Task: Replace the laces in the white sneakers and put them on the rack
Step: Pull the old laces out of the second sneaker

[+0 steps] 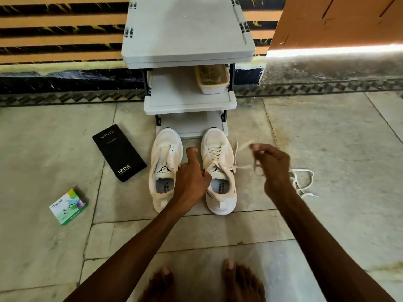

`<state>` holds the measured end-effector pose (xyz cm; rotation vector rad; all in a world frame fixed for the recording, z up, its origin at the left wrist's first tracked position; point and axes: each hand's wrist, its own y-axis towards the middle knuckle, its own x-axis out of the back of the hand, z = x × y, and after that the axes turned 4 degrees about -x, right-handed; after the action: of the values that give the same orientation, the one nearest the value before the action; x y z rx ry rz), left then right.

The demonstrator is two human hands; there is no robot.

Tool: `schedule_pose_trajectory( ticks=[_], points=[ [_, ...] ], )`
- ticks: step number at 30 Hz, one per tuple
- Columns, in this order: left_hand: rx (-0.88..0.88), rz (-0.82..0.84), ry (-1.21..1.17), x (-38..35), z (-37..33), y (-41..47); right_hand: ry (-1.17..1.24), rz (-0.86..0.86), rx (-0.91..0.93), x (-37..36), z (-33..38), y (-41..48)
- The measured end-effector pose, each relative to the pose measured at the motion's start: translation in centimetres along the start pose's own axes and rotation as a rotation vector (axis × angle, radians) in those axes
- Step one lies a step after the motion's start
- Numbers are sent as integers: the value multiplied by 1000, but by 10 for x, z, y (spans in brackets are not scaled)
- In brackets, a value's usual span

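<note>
Two white sneakers stand side by side on the floor in front of the grey rack [189,101]. The left sneaker [166,168] has empty eyelets. The right sneaker [220,171] carries a white lace [214,156] through its eyelets. My left hand [192,173] hovers between the shoes and pinches the lace's end at the right sneaker's tongue. My right hand [270,164], to the right of that shoe, grips the other lace end, which is blurred and lifted. A loose white lace [303,182] lies on the floor behind my right wrist.
A black phone box [118,152] lies left of the sneakers, and a small green box [68,207] lies farther left. A white tray [212,80] sits on the rack's middle shelf. My bare feet [202,282] are at the bottom. An orange door [340,20] stands at the upper right.
</note>
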<state>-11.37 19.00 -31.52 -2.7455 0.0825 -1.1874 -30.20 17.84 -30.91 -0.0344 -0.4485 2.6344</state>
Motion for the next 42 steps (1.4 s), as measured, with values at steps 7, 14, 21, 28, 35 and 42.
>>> schedule_pose_trajectory(
  ticks=[7, 14, 21, 28, 35, 42],
  points=[
    [-202, 91, 99, -9, -1, -4, -305, 47, -56, 20, 6, 23],
    [-286, 114, 271, -15, -1, -3, -1021, 243, 273, -7, -17, -18],
    [-275, 157, 400, -14, -8, -5, -1173, 121, 432, -22, -27, -22],
    [-324, 147, 391, -25, -1, -10, -866, 83, 246, -14, -26, -17],
    [-360, 107, 380, -31, -4, -8, -755, 109, 268, -12, -26, -21],
    [349, 318, -1278, 9, -6, 21, -733, 82, 270, -11, -32, -20]
  ],
)
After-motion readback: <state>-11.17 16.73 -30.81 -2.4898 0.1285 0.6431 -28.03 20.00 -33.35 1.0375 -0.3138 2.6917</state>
